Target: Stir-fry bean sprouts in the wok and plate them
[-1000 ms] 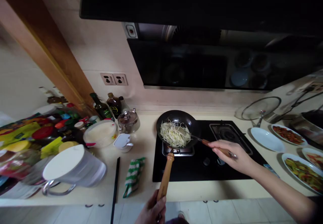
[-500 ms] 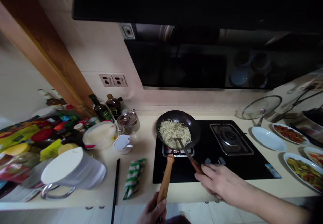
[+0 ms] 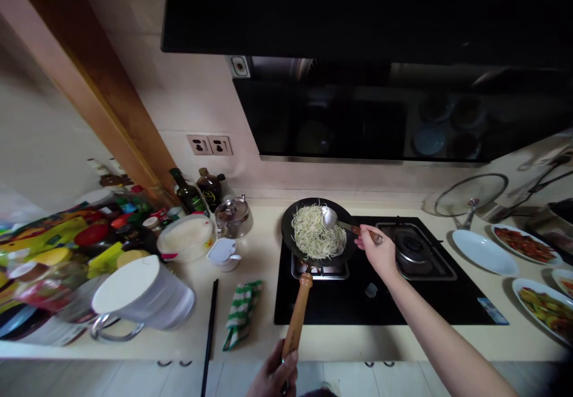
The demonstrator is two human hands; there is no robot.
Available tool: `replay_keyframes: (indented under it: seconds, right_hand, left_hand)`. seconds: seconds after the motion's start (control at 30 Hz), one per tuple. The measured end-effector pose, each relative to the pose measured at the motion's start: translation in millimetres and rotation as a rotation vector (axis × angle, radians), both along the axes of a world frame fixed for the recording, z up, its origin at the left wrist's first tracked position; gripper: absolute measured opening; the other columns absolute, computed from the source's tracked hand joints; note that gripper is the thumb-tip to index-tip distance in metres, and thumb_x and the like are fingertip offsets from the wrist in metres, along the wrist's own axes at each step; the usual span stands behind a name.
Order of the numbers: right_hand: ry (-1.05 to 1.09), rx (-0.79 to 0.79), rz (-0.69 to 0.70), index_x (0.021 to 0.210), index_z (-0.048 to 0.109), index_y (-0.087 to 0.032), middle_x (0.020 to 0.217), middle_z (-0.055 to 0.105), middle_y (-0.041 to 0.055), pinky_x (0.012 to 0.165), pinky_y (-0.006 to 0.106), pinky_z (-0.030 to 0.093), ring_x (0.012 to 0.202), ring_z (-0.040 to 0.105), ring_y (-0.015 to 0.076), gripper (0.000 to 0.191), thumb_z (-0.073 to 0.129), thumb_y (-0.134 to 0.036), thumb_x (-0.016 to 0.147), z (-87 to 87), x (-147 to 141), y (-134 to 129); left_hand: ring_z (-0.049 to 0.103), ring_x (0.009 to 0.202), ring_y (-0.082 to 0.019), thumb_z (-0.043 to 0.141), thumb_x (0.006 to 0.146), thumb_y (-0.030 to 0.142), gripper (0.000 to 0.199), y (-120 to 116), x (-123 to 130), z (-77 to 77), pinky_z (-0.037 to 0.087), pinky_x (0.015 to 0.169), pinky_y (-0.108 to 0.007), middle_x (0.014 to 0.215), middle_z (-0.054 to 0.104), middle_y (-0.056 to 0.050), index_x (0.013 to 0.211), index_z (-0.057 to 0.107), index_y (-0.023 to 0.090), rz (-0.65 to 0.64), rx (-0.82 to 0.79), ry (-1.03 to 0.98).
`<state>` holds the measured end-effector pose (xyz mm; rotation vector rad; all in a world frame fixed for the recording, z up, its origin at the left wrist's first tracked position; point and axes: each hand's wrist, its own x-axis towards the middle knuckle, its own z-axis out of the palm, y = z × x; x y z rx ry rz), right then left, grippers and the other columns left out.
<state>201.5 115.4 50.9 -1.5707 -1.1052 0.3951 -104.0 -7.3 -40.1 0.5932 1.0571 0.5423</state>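
A dark wok point(image 3: 287, 240) sits on the left burner, filled with thin pale strands of food point(image 3: 313, 236), perhaps shredded potato or sprouts. My left hand point(image 3: 277, 370) is wrapped round the wok's wooden handle point(image 3: 298, 316), which points toward me. Over the right part of the wok, my right hand point(image 3: 376, 248) grips a metal cooking spoon point(image 3: 330, 217) by its brown handle. The spoon's rounded head is at the upper surface of the strands; whether it touches them is hard to tell.
A second burner point(image 3: 409, 248) is to the right, then a white plate point(image 3: 483, 252), dishes of cooked food point(image 3: 523, 245) and a glass lid point(image 3: 472, 195). Leftward are a green checked cloth point(image 3: 244, 313), black chopsticks point(image 3: 210, 331), a pitcher point(image 3: 147, 295) and bottles point(image 3: 185, 191). A range hood point(image 3: 358, 15) overhangs.
My right hand has moved up and away from me, lifting the spoon's head from within the strands to their top. My left hand keeps hold of the wok handle. The view has shifted slightly.
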Motion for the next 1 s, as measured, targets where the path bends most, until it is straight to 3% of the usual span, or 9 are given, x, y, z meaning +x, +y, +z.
replay_keyframes:
  seconds: [0.1, 0.17, 0.3, 0.43, 0.53, 0.63, 0.8, 0.9, 1.0]
  right_hand:
    - [-0.085, 0.029, 0.138, 0.099, 0.069, -0.016, 0.090, 0.073, 0.0104, 0.074, 0.035, 0.059, 0.080, 0.071, 0.0226, 0.034, 0.055, -0.044, 0.085, -1.4, -17.3, 4.6]
    - [-0.265, 0.031, 0.340, 0.099, 0.070, -0.021, 0.095, 0.072, 0.0072, 0.081, 0.033, 0.055, 0.086, 0.068, 0.0206, 0.024, 0.058, -0.036, 0.084, 4.2, -24.1, -2.3]
    - [-0.835, -0.025, 0.737, 0.113, 0.065, -0.022, 0.093, 0.068, 0.0066, 0.069, 0.027, 0.053, 0.075, 0.065, 0.0157, 0.031, 0.042, -0.023, 0.093, 39.2, -20.7, -43.2]
    - [-1.031, -0.082, 0.803, 0.113, 0.063, -0.023, 0.096, 0.066, 0.0069, 0.059, 0.024, 0.049, 0.070, 0.064, 0.0140, 0.031, 0.041, -0.018, 0.092, 91.2, -15.7, -99.9]
    - [-1.073, -0.129, 0.859, 0.107, 0.065, -0.023, 0.086, 0.066, 0.0052, 0.055, 0.024, 0.046, 0.063, 0.062, 0.0139, 0.027, 0.045, -0.016, 0.089, 104.5, -24.2, -116.0]
    - [-1.034, -0.148, 0.769, 0.100, 0.068, -0.021, 0.082, 0.067, 0.0049, 0.055, 0.025, 0.048, 0.060, 0.062, 0.0140, 0.026, 0.045, -0.016, 0.089, 93.6, -24.8, -95.5]
    - [-0.786, -0.123, 0.385, 0.099, 0.069, -0.022, 0.091, 0.073, 0.0052, 0.075, 0.029, 0.053, 0.078, 0.070, 0.0188, 0.022, 0.051, -0.028, 0.087, 89.0, 18.9, -45.2]
    - [-0.555, -0.171, 0.185, 0.085, 0.070, -0.021, 0.069, 0.071, 0.0029, 0.059, 0.028, 0.054, 0.060, 0.069, 0.0189, 0.020, 0.055, -0.034, 0.083, 82.7, 31.0, -27.3]
    - [-0.231, -0.179, 0.111, 0.087, 0.068, -0.016, 0.063, 0.069, 0.0041, 0.049, 0.025, 0.053, 0.053, 0.069, 0.0191, 0.028, 0.048, -0.037, 0.085, 60.9, 22.4, -16.7]
  left_hand:
    - [0.037, 0.040, -0.005, 0.074, 0.054, 0.068, 0.080, 1.2, 2.8, -0.3, 0.020, 0.043, -0.022, 0.056, 0.047, 0.008, 0.113, 0.050, 0.020, -0.045, 0.007, 0.002]
    - [0.036, 0.039, -0.005, 0.072, 0.054, 0.069, 0.081, 1.6, 3.8, 0.3, 0.018, 0.043, -0.022, 0.054, 0.047, 0.009, 0.114, 0.045, 0.021, -0.063, 0.009, 0.012]
    - [0.032, 0.036, -0.003, 0.069, 0.056, 0.071, 0.069, 1.6, 4.1, 3.6, 0.015, 0.042, -0.023, 0.052, 0.044, 0.011, 0.098, 0.045, 0.022, -0.094, 0.045, -0.018]
    - [0.031, 0.035, -0.002, 0.068, 0.060, 0.070, 0.062, 1.2, 4.7, 8.5, 0.011, 0.042, -0.024, 0.052, 0.043, 0.011, 0.089, 0.043, 0.023, -0.116, 0.050, -0.008]
    - [0.030, 0.034, -0.002, 0.068, 0.058, 0.072, 0.062, 0.4, 5.4, 11.9, 0.011, 0.041, -0.024, 0.052, 0.043, 0.012, 0.085, 0.040, 0.023, -0.111, 0.053, -0.003]
    - [0.031, 0.035, -0.002, 0.069, 0.055, 0.072, 0.064, -0.3, 5.5, 14.1, 0.014, 0.040, -0.023, 0.052, 0.042, 0.012, 0.084, 0.041, 0.023, -0.094, 0.062, -0.009]
    - [0.034, 0.034, -0.003, 0.067, 0.060, 0.072, 0.060, -0.2, 4.4, 10.2, 0.015, 0.039, -0.023, 0.053, 0.044, 0.011, 0.084, 0.044, 0.022, -0.121, 0.099, 0.011]
    - [0.034, 0.034, -0.003, 0.066, 0.059, 0.072, 0.061, -0.3, 3.3, 4.1, 0.014, 0.039, -0.023, 0.054, 0.045, 0.011, 0.085, 0.045, 0.021, -0.113, 0.097, 0.013]
    - [0.035, 0.034, -0.003, 0.067, 0.059, 0.072, 0.062, -0.4, 2.1, -2.5, 0.015, 0.039, -0.023, 0.055, 0.046, 0.011, 0.087, 0.045, 0.022, -0.108, 0.081, 0.002]
